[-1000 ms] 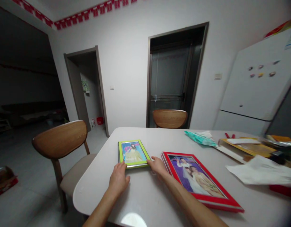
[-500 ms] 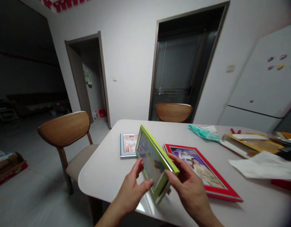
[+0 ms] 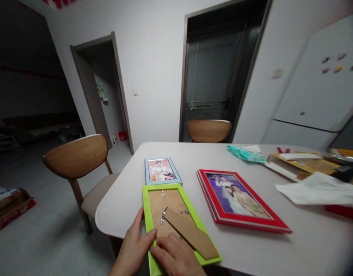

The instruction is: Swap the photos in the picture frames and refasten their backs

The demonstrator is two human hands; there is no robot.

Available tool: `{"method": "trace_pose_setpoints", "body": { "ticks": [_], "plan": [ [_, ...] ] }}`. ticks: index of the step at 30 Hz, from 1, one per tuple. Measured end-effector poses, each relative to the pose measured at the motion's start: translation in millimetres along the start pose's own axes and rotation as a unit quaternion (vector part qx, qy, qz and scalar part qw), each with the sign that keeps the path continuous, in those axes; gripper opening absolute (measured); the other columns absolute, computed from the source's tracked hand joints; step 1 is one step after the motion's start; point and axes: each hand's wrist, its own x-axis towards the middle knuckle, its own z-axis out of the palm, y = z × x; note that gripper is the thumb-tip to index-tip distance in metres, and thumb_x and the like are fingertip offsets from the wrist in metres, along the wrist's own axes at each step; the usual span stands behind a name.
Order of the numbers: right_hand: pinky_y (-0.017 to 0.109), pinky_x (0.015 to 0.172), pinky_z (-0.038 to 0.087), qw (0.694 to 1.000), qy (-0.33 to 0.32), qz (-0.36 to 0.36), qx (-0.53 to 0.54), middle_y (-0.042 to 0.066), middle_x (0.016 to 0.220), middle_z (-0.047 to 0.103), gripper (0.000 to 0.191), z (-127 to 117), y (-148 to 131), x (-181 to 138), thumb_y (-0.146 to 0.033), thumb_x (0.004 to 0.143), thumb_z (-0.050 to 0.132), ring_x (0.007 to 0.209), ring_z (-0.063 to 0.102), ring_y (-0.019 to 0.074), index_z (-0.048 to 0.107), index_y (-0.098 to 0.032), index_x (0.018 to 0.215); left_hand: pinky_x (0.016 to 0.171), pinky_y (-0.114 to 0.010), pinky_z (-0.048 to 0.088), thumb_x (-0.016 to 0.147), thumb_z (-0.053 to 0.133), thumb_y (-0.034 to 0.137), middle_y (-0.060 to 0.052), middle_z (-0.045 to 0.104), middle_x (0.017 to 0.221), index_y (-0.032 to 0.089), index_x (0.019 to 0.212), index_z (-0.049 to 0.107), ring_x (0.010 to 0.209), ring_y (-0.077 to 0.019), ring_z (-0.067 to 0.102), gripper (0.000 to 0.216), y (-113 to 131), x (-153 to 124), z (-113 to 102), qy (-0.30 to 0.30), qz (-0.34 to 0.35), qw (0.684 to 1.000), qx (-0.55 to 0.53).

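Note:
A lime-green photo frame (image 3: 155,203) lies face down at the table's near edge, showing its brown backing with small metal clips. Its brown stand leg (image 3: 190,232) lies slanted across the back. My left hand (image 3: 136,241) grips the frame's left edge, thumb on top. Over the lower part of the back, my right hand (image 3: 178,255) has its fingers bent and pressed down, covering what is beneath them. Just beyond is a light-blue photo frame (image 3: 161,170), picture side up. To the right, red photo frames (image 3: 239,195) are stacked, with a couple's picture on top.
The white table (image 3: 121,214) has rounded corners. At its right side are a teal-and-white wrapper (image 3: 247,154), a yellow padded envelope (image 3: 305,163) and a white sheet (image 3: 320,193). Wooden chairs stand at the left (image 3: 79,157) and far side (image 3: 209,130).
The green frame went from tilted upright, glass showing, to lying face down. My right hand moved from its right edge to the lower back; my left hand closed on the left edge.

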Motion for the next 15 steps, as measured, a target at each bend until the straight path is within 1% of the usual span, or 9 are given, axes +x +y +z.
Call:
{"method": "trace_pose_setpoints", "body": {
  "ticks": [2, 3, 5, 7, 8, 11, 13, 15],
  "plan": [
    [0.028, 0.049, 0.044, 0.999, -0.033, 0.002, 0.013, 0.006, 0.074, 0.063, 0.031, 8.0, -1.1, -0.6, -0.036, 0.061, 0.059, 0.058, 0.052, 0.0176, 0.057, -0.019, 0.087, 0.101, -0.038, 0.022, 0.068, 0.049, 0.027, -0.012, 0.040, 0.129, 0.009, 0.125, 0.029, 0.120, -0.0236, 0.033, 0.063, -6.8, 2.1, 0.8, 0.018, -0.015, 0.996, 0.092],
    [0.029, 0.051, 0.045, 0.998, -0.049, 0.002, 0.035, 0.006, 0.077, 0.063, 0.034, 7.3, -0.3, 0.3, -0.037, 0.059, 0.060, 0.059, 0.053, 0.0182, 0.057, -0.019, 0.088, 0.101, -0.039, 0.021, 0.067, 0.048, 0.026, -0.013, 0.041, 0.128, 0.008, 0.125, 0.029, 0.119, -0.0241, 0.033, 0.063, -8.9, 2.9, 1.2, 0.026, -0.017, 0.991, 0.128],
    [0.029, 0.058, 0.047, 0.993, -0.075, 0.016, 0.094, 0.006, 0.084, 0.063, 0.034, -3.3, 5.1, 4.8, -0.034, 0.061, 0.058, 0.067, 0.055, 0.0188, 0.057, -0.020, 0.091, 0.102, -0.040, 0.018, 0.067, 0.046, 0.024, -0.013, 0.042, 0.127, 0.007, 0.124, 0.031, 0.119, -0.0240, 0.034, 0.062, -11.4, 4.3, 2.3, 0.032, -0.009, 0.983, 0.179],
    [0.027, 0.070, 0.047, 0.984, -0.089, 0.077, 0.135, 0.007, 0.093, 0.062, 0.030, -22.5, 17.4, 11.8, -0.027, 0.067, 0.052, 0.080, 0.055, 0.0180, 0.057, -0.019, 0.096, 0.103, -0.041, 0.015, 0.066, 0.046, 0.024, -0.012, 0.041, 0.128, 0.009, 0.123, 0.032, 0.119, -0.0233, 0.034, 0.060, -12.5, 5.5, 3.4, 0.032, 0.000, 0.978, 0.204],
    [0.027, 0.077, 0.045, 0.978, -0.094, 0.131, 0.133, 0.007, 0.097, 0.060, 0.029, -32.8, 26.3, 15.5, -0.023, 0.071, 0.047, 0.087, 0.054, 0.0173, 0.056, -0.019, 0.098, 0.103, -0.041, 0.014, 0.066, 0.046, 0.024, -0.012, 0.040, 0.129, 0.010, 0.123, 0.033, 0.120, -0.0229, 0.033, 0.060, -12.8, 6.2, 4.1, 0.032, 0.001, 0.977, 0.210],
    [0.031, 0.086, 0.039, 0.957, -0.108, 0.257, 0.073, 0.011, 0.104, 0.056, 0.031, -54.8, 58.4, 22.6, -0.020, 0.073, 0.043, 0.098, 0.050, 0.0190, 0.057, -0.014, 0.100, 0.103, -0.041, 0.013, 0.066, 0.047, 0.025, -0.012, 0.036, 0.131, 0.009, 0.124, 0.031, 0.121, -0.0224, 0.030, 0.062, -13.6, 8.7, 7.0, 0.028, 0.005, 0.975, 0.219],
    [0.032, 0.087, 0.037, 0.943, -0.143, 0.298, 0.043, 0.012, 0.104, 0.055, 0.032, -57.6, 77.5, 22.3, -0.018, 0.070, 0.046, 0.098, 0.049, 0.0205, 0.059, -0.013, 0.099, 0.104, -0.040, 0.013, 0.067, 0.047, 0.025, -0.013, 0.034, 0.132, 0.008, 0.125, 0.031, 0.122, -0.0219, 0.028, 0.063, -14.8, 10.2, 9.2, 0.030, 0.013, 0.975, 0.221],
    [0.031, 0.087, 0.037, 0.933, -0.172, 0.315, 0.030, 0.012, 0.103, 0.055, 0.030, -52.7, 89.6, 18.9, -0.016, 0.068, 0.046, 0.097, 0.050, 0.0205, 0.061, -0.014, 0.094, 0.104, -0.040, 0.013, 0.067, 0.047, 0.025, -0.011, 0.034, 0.132, 0.011, 0.124, 0.032, 0.122, -0.0210, 0.027, 0.061, -16.4, 11.1, 10.9, 0.037, 0.021, 0.975, 0.218]
  ]
}}
